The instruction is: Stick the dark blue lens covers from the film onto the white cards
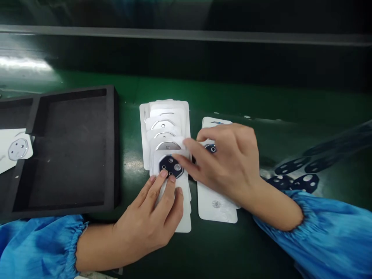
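With fingers apart, left hand (149, 217) touches a dark disc (173, 166) on a white card (185, 190), right hand (232, 161) beside it, fingertips parted.

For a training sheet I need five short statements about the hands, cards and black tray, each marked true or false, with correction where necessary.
1. The left hand touches the overlapping white cards. True.
2. The right hand lies inside the black tray. False: it is partly over the right pile of cards.
3. Both sleeves are blue. True.
4. The black tray is to the right of both hands. False: it is on the left side.
5. The table is green. True.
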The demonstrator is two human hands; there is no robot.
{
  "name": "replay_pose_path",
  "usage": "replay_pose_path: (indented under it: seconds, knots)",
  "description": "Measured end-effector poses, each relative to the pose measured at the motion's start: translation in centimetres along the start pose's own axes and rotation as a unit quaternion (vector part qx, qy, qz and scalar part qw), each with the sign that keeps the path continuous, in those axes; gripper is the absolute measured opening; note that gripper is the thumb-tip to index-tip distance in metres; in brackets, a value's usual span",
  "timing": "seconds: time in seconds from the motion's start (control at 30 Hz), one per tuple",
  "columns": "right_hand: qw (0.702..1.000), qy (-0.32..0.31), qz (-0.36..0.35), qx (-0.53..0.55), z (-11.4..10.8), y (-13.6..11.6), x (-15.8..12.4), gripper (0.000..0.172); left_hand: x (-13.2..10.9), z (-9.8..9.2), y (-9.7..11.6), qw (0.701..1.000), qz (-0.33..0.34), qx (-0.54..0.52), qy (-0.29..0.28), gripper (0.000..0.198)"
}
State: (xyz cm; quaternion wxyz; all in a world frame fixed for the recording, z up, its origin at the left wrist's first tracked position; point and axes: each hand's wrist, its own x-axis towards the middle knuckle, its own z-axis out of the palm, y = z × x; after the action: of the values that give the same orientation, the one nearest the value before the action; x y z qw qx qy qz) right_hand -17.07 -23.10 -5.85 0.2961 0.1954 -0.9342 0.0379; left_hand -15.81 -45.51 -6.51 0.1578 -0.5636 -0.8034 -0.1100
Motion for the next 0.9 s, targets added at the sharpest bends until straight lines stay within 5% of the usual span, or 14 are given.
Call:
replay_pose_path:
  seconds: [0.13,0.33,0.5,0.67,0.9]
  knots:
    - [0.985,-0.067,0.109,0.120,1.0,-0.9,-0.1,0.053,-0.4,0.0,0.2,1.000,0.010,0.022,0.017,0.025]
    - [0.968,-0.083,0.211,0.108,1.4,-2.7,0.0,0.023,-1.0,0.0,0.7,0.997,0.039,0.060,0.039,0.029]
    - [0.938,-0.124,0.275,0.168,0.5,-4.5,0.6,0.038,-1.3,0.2,0.8,0.995,0.053,0.067,0.054,0.031]
    - [0.882,-0.204,0.325,0.274,-0.1,-4.7,0.8,0.032,-1.6,0.3,1.0,0.993,0.048,0.085,0.060,0.032]
    - [0.862,-0.215,0.371,0.271,0.1,-5.2,1.3,0.028,-1.7,0.5,1.1,0.994,0.047,0.080,0.059,0.032]
